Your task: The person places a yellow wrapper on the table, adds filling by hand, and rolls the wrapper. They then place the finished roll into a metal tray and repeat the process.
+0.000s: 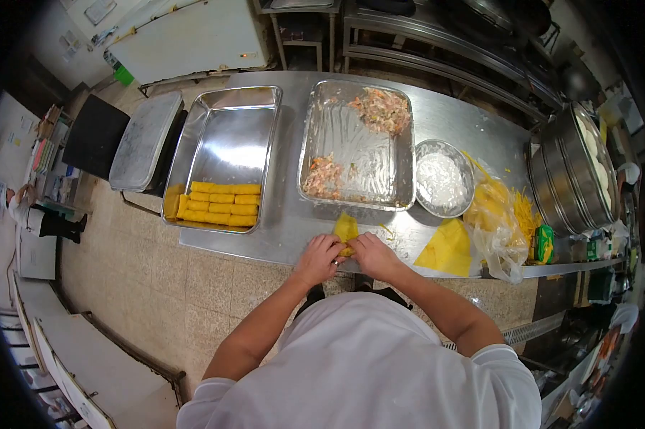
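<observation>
At the table's near edge, a small yellow wrapper is held between my two hands, its far corner pointing away from me. My left hand, with a ring on one finger, has its fingers curled onto the wrapper's near part. Against the other side, my right hand presses with bent fingers. What is folded inside is hidden. A stack of flat yellow wrappers lies to the right. Beyond my hands, a metal tray carries two heaps of shredded filling. Yellow rolls sit in rows in the left tray.
A round bowl of white paste stands right of the filling tray. Further right are a plastic bag, yellow shreds, a green packet and stacked steamers. Another person stands far left.
</observation>
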Demonstrator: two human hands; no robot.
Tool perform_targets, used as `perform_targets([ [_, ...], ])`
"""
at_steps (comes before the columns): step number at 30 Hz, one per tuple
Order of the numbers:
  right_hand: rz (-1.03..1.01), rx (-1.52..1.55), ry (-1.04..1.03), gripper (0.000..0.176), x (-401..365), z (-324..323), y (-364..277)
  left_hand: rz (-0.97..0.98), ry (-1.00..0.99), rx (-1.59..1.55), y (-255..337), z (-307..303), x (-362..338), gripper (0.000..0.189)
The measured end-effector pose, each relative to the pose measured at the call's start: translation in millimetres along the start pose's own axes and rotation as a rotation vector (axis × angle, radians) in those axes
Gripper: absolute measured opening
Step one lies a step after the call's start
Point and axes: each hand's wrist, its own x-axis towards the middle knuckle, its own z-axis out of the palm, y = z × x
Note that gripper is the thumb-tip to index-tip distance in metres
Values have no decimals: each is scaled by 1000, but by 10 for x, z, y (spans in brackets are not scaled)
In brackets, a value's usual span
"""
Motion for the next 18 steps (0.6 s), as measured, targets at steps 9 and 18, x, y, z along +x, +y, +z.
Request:
perform_targets([
  [9,43,45,9,25,86,-106,11,-7,-22,15,-8,-100,102,26],
  [18,23,53,76,33,91,-91,36,-90,-1,24,-94,-29,164,19],
])
